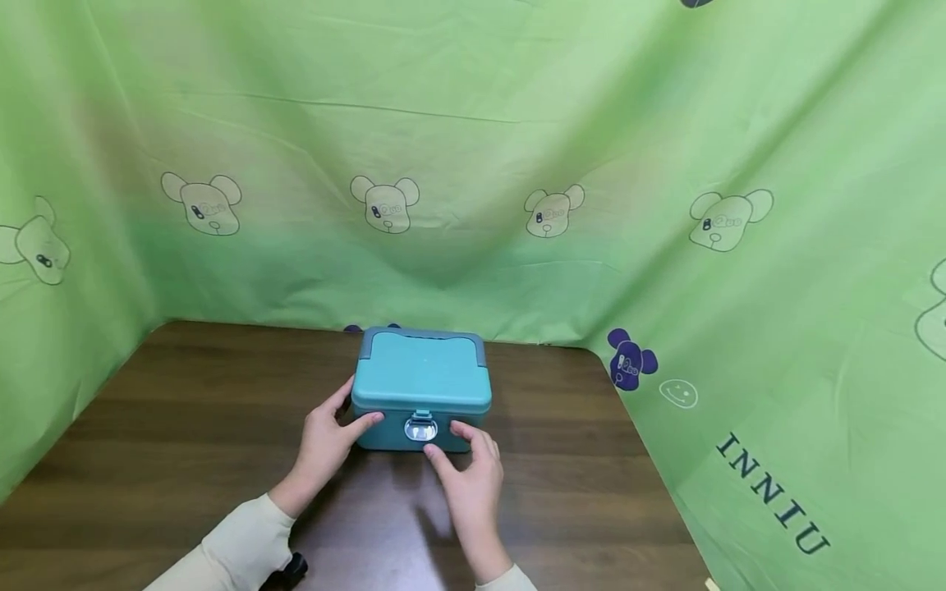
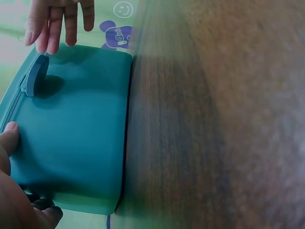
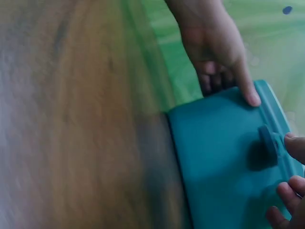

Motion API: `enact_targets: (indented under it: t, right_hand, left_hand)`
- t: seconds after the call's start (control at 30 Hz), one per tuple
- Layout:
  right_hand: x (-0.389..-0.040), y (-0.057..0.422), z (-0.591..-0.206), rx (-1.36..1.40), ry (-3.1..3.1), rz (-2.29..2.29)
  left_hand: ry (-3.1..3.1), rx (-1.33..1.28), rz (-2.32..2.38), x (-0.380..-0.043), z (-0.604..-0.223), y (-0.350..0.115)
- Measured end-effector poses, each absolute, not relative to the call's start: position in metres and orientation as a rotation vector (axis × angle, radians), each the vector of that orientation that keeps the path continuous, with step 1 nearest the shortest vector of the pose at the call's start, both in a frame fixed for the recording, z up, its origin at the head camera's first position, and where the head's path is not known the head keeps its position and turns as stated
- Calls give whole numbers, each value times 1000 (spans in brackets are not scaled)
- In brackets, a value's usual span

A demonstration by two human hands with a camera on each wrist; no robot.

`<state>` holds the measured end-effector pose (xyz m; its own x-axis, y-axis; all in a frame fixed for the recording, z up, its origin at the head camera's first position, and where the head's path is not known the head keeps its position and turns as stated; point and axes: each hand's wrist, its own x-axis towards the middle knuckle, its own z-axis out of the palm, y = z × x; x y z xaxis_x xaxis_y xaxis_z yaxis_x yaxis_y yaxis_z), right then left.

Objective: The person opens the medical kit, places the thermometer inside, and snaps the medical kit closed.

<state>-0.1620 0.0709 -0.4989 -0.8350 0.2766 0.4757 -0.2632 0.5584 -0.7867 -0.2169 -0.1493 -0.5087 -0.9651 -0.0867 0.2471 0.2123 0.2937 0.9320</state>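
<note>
A teal storage box (image 1: pixel 421 373) with its lid down stands on the table, a grey-blue handle folded along the lid's back edge. At the middle of its front is an oval latch (image 1: pixel 421 428), which juts outward from the wall in both wrist views. My left hand (image 1: pixel 325 439) grips the box's left front corner, thumb (image 2: pixel 8 137) on the front face and fingers around the side. Just right of the latch is my right hand (image 1: pixel 473 480), thumb and fingers spread apart with nothing held between them. Whether its fingertips touch the box I cannot tell.
Dark wood-grain table (image 1: pixel 185 410) spreads around the box. Green printed cloth (image 1: pixel 458 279) hangs along the back and both sides, close behind the box. A small black object (image 1: pixel 288 572) shows by the left sleeve at the front.
</note>
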Motion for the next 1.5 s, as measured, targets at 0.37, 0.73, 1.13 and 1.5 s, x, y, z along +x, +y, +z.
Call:
enact_targets:
  t: [0.37, 0.73, 1.13, 1.5]
  right_hand:
    - [-168, 48, -509, -57, -2262, 1271]
    - [-173, 45, -517, -84, -2205, 1276]
    - [-170, 41, -515, -119, -2145, 1507]
    - [-169, 34, -500, -144, -2034, 1649]
  left_hand:
    - [-2309, -74, -1719, -215, -511, -149]
    - [-2317, -72, -1693, -214, -509, -146]
    - [-2300, -56, -1692, -214, -512, -149]
    - [-2321, -32, -1695, -215, -511, -150]
